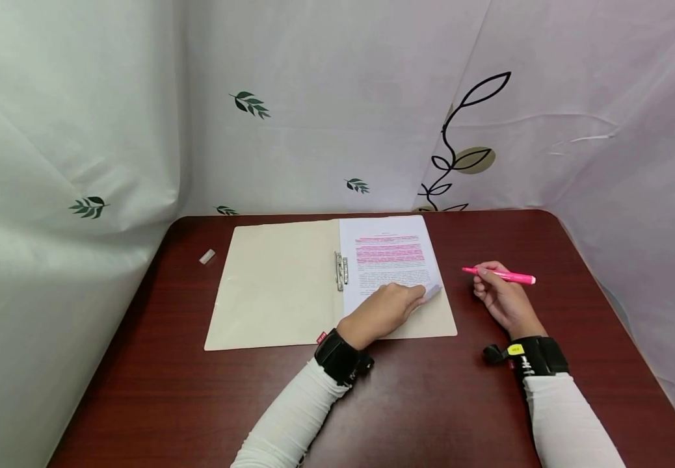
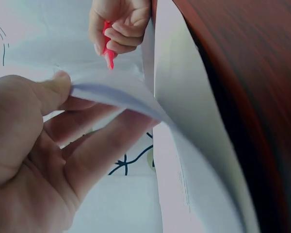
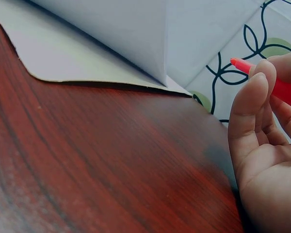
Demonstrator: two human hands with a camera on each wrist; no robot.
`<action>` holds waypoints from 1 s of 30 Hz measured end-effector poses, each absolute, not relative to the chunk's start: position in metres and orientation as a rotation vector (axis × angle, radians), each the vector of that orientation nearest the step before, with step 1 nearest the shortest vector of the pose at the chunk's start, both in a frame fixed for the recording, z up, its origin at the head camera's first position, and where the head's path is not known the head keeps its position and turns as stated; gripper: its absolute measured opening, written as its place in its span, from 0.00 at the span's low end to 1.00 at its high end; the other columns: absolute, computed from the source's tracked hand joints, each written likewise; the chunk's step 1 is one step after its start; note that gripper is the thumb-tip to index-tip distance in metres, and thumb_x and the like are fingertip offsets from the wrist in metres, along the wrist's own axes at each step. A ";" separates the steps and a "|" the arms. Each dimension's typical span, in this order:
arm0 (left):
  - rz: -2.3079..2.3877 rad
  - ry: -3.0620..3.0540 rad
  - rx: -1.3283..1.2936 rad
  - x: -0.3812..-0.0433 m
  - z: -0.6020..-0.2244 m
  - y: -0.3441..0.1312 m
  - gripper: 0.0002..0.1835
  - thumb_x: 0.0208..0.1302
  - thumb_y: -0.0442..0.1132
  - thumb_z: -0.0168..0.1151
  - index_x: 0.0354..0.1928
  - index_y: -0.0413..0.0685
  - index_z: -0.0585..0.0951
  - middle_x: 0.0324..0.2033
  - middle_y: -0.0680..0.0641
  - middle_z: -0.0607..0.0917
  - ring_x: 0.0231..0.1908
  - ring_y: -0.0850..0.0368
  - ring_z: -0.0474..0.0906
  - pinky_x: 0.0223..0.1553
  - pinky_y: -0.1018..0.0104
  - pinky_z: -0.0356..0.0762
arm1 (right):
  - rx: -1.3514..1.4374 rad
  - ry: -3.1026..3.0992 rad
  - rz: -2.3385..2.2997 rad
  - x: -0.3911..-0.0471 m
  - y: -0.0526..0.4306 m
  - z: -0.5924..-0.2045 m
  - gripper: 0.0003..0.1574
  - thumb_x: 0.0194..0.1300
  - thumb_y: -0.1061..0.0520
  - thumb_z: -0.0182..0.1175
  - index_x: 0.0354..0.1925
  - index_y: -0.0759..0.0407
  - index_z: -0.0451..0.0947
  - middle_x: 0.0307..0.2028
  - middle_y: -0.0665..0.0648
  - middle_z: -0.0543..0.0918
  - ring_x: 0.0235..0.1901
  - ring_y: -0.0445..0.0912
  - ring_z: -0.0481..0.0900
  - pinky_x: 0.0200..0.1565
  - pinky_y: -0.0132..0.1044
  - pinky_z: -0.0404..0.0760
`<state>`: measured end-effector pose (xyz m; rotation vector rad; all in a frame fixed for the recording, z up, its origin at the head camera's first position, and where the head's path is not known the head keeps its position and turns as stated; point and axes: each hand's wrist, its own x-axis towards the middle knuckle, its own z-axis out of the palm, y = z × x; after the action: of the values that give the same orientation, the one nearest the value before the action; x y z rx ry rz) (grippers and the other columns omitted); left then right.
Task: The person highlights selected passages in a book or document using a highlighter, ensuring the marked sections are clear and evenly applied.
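A cream folder [image 1: 279, 286] lies open on the table with printed paper [image 1: 393, 260] on its right side. Pink highlighting covers lines in the upper half of the page. My left hand [image 1: 385, 312] pinches the paper's lower right corner between thumb and fingers, and the sheet bends up off the folder, as the left wrist view shows at the lifted paper [image 2: 116, 94]. To the right of the folder, my right hand [image 1: 504, 299] holds a pink highlighter [image 1: 516, 277] above the table, its uncapped tip pointing left toward the page.
A metal clip [image 1: 341, 271] sits at the folder's spine. A small white block, perhaps an eraser [image 1: 207, 257], lies left of the folder. The dark red wooden table [image 1: 431, 403] backs onto a white curtain [image 1: 314, 97] with leaf prints.
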<state>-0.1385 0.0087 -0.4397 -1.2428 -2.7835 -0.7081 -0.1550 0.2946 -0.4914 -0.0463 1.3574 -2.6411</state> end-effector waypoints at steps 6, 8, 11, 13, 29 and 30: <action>-0.581 -2.823 -1.230 -0.137 -0.440 0.011 0.07 0.77 0.39 0.57 0.38 0.45 0.77 0.27 0.52 0.80 0.27 0.62 0.75 0.30 0.70 0.75 | -0.034 1.376 -2.629 -0.154 0.295 -0.490 0.14 0.81 0.66 0.47 0.42 0.59 0.79 0.28 0.53 0.86 0.25 0.40 0.79 0.30 0.29 0.81; -0.588 -2.827 -1.184 -0.136 -0.439 0.013 0.05 0.75 0.36 0.57 0.38 0.43 0.77 0.26 0.51 0.80 0.25 0.61 0.76 0.27 0.69 0.76 | -0.030 1.375 -2.627 -0.154 0.295 -0.489 0.14 0.81 0.65 0.47 0.42 0.59 0.79 0.29 0.53 0.86 0.25 0.41 0.79 0.31 0.29 0.81; -0.609 -2.827 -1.089 -0.134 -0.439 0.015 0.05 0.73 0.34 0.56 0.35 0.43 0.76 0.22 0.51 0.79 0.22 0.61 0.75 0.23 0.69 0.73 | -0.021 1.378 -2.623 -0.154 0.294 -0.488 0.13 0.81 0.65 0.48 0.42 0.59 0.79 0.29 0.53 0.86 0.25 0.41 0.79 0.31 0.29 0.82; -0.639 -2.827 -1.021 -0.133 -0.438 0.016 0.08 0.73 0.34 0.57 0.33 0.45 0.76 0.21 0.51 0.77 0.21 0.62 0.73 0.21 0.70 0.71 | -0.013 1.382 -2.619 -0.154 0.294 -0.488 0.13 0.81 0.65 0.48 0.42 0.58 0.79 0.29 0.53 0.86 0.25 0.40 0.79 0.31 0.29 0.82; -0.856 -2.752 -0.966 -0.136 -0.438 0.015 0.16 0.80 0.45 0.54 0.30 0.51 0.72 0.18 0.56 0.66 0.24 0.63 0.69 0.28 0.71 0.69 | -0.037 1.357 -2.637 -0.155 0.294 -0.489 0.15 0.81 0.66 0.46 0.41 0.59 0.80 0.28 0.53 0.86 0.25 0.41 0.80 0.31 0.29 0.82; -0.854 -2.753 -0.971 -0.136 -0.438 0.015 0.15 0.80 0.45 0.54 0.30 0.51 0.73 0.18 0.56 0.66 0.24 0.62 0.70 0.28 0.71 0.70 | -0.039 1.355 -2.639 -0.155 0.294 -0.489 0.16 0.81 0.66 0.46 0.41 0.59 0.80 0.28 0.54 0.86 0.25 0.40 0.80 0.31 0.29 0.82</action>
<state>-0.1363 0.0146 -0.4384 -0.9707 -2.7535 -0.8536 -0.1551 0.2937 -0.4895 -0.0387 1.3551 -2.6388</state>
